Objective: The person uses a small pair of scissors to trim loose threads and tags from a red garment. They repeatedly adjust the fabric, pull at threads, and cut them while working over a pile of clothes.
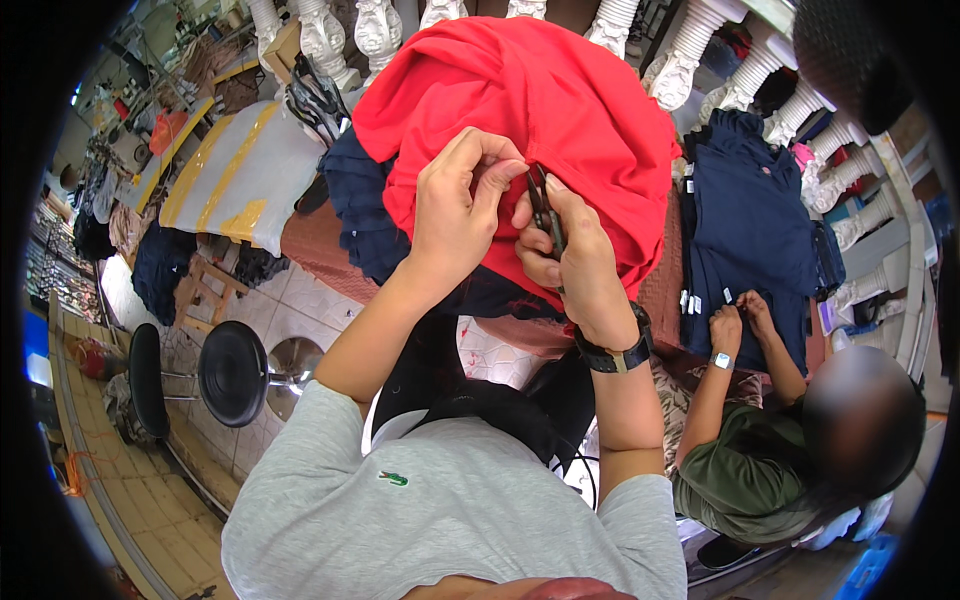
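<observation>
A large red garment (590, 110) lies heaped in front of me. Over its near part, my left hand (455, 205) is closed in a pinch, thumb against forefinger; what sits between the fingertips is too small to make out. My right hand (585, 245) is wrapped round a pair of dark thread snips (545, 210), blades pointing away from me. The blade tips are close to the left fingertips, beside a seam of the red cloth. Dark navy cloth (358, 200) shows under the red garment on the left.
To the right, another person (760, 430) handles a stack of navy garments (750, 220). White balusters (378, 40) line the far side. A taped, wrapped bundle (225, 170) is at the left, with a round black stool (232, 372) on the tiled floor nearer me.
</observation>
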`<state>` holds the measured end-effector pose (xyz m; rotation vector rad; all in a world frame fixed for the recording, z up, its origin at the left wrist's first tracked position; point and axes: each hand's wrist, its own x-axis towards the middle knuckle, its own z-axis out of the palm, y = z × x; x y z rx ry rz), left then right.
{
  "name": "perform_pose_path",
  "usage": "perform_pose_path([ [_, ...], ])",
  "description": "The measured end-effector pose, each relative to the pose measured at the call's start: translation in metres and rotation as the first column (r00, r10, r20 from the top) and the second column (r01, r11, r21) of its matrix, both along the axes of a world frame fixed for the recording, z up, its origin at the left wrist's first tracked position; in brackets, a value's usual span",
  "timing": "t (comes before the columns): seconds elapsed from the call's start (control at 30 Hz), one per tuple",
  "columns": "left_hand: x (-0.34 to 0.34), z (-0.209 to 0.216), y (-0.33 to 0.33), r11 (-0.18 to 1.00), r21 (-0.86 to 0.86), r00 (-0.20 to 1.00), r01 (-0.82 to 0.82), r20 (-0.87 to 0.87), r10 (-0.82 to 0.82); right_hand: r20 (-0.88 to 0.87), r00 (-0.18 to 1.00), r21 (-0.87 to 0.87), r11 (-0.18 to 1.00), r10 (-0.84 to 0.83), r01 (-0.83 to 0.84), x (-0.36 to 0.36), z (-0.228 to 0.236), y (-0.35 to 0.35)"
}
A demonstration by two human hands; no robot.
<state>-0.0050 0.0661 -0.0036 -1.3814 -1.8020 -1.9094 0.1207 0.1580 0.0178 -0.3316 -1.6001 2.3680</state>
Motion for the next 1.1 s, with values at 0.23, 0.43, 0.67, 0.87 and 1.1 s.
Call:
perform_pose_path([
  [0.23,0.006,0.009,-0.002,0.997,0.025,0.995,0.074,0.060,-0.075,-0.033,0.999,0.058,0.998,-0.027,0.029,-0.011,0.004,0.000],
  [0.43,0.002,0.005,-0.001,0.995,0.059,0.995,0.085,0.052,-0.088,-0.017,1.000,0.074,0.997,-0.022,0.023,-0.017,0.004,0.001],
  [0.67,0.006,0.028,-0.066,0.887,-0.410,0.853,0.211,-0.365,-0.372,-0.130,0.975,0.361,0.907,-0.181,0.217,0.032,0.026,0.008],
  [0.87,0.002,0.021,-0.009,0.965,-0.046,0.860,-0.258,-0.466,0.208,-0.553,0.783,0.809,0.043,-0.284,0.586,-0.008,0.016,0.031],
  [1.1,-0.021,0.046,-0.014,0.999,-0.033,0.922,0.033,-0.386,-0.043,-0.479,0.874,0.774,0.430,-0.082,0.465,0.011,0.036,0.049],
])
